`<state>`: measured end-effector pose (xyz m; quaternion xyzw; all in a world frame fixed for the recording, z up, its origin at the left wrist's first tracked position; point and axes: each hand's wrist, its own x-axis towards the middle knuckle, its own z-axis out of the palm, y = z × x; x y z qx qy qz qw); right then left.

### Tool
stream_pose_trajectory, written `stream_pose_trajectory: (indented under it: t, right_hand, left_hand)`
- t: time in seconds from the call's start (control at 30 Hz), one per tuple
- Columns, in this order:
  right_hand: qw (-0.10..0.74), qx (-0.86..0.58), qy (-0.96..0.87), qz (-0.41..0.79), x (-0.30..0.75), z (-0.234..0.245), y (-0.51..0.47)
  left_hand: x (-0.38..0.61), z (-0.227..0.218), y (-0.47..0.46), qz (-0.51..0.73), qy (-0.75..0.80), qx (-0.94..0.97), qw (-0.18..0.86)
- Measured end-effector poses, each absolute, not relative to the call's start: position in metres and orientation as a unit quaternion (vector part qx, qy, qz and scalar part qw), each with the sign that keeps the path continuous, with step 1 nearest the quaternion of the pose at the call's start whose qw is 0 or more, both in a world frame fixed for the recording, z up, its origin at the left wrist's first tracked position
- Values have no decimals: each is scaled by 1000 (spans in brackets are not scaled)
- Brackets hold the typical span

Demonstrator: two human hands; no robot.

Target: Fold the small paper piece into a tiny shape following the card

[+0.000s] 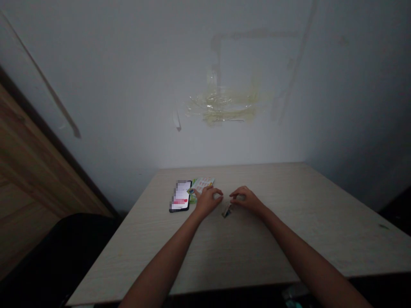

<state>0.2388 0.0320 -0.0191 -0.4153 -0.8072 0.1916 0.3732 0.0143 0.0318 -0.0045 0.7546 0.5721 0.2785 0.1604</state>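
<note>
My left hand (208,200) is over the table beside a printed paper sheet (203,184). Its fingers curve round toward the thumb with a gap between the tips. Facing it, my right hand (247,200) has its fingertips drawn close to the thumb. Just below those fingertips is a small dark-and-pale piece (226,211), too blurred to name. A pale strip seems to run from it up to the right thumb, and whatever is between those fingertips is too small to make out.
A phone (180,196) with a lit screen lies left of the sheet. Both rest on the pale wooden table (289,239), which meets a wall (135,94) with peeling tape (224,107). A black object (64,252) stands at the left, before wooden boards (38,171).
</note>
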Motion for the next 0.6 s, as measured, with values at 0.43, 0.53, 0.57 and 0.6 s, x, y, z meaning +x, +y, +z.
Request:
stream_pose_trajectory:
  t: [0.43, 0.53, 0.57, 0.6]
  right_hand:
    - [382, -435, -808, 108, 240, -27, 35]
    - [385, -458, -794, 108, 240, -27, 36]
    - [386, -464, -790, 111, 240, -27, 36]
    - [388, -469, -785, 114, 240, -26, 35]
  left_hand:
    - [17, -6, 31, 317, 568, 745, 145]
    - [19, -6, 29, 330, 561, 745, 145]
    - [20, -6, 29, 336, 561, 743, 143]
    - [21, -7, 28, 341, 561, 741, 140]
